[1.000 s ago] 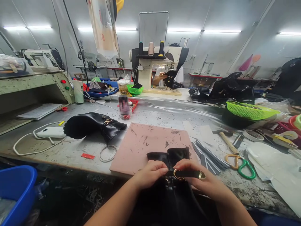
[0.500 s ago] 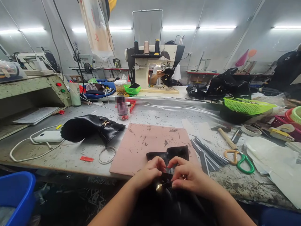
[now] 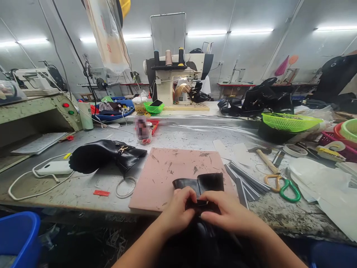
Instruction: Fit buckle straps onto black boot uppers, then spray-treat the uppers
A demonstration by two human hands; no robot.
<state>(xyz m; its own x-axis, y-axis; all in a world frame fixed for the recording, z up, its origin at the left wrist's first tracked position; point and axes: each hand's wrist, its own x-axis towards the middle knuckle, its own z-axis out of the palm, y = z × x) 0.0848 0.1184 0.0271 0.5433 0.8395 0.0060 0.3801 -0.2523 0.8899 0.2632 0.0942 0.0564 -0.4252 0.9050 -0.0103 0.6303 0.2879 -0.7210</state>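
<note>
A black leather boot upper (image 3: 211, 182) lies partly on the pink board (image 3: 173, 160), and the rest of it hangs toward me over the board's near edge. My left hand (image 3: 182, 206) grips it from the left, thumb and fingers pinched on the leather. From the other side my right hand (image 3: 223, 210) pinches the same piece, its fingertips close to the left ones. What exactly lies between the fingertips is mostly hidden. On the table to the left rests another black boot upper (image 3: 103, 154) with a gold buckle and a scalloped edge.
Grey strips (image 3: 247, 182), scissors with green and orange handles (image 3: 290, 190) and a hammer (image 3: 266, 160) lie to the right. A metal ring (image 3: 125, 187) sits left of the board. Behind stands a sewing machine (image 3: 167, 85), where another person's hand (image 3: 182, 89) shows.
My hands have closed in on the held upper, and the gold fitting seen beneath them before is now out of sight. The view has shifted slightly. The co-worker's black piece has tilted.
</note>
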